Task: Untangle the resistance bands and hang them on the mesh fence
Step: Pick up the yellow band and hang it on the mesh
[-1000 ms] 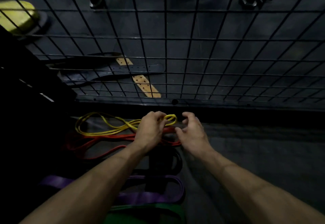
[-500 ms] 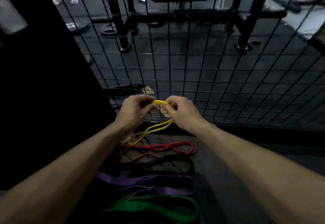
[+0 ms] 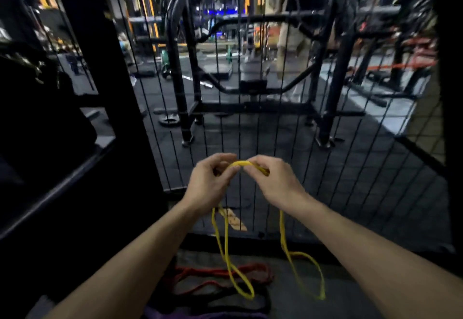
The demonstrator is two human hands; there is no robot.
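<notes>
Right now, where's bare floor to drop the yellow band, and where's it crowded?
Free: the dark floor strip right of the yellow band, between the mesh fence base and the right forearm. Crowded: under the left hand and right hand, the red band, black band and purple band overlap. Left of them is too dark to judge.

Dim gym, black rack [image 3: 190, 73], dark floor [image 3: 275, 138]

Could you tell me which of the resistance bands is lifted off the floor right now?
The yellow band: both hands pinch its top, left hand, right hand. The red band lies on the floor.
</notes>
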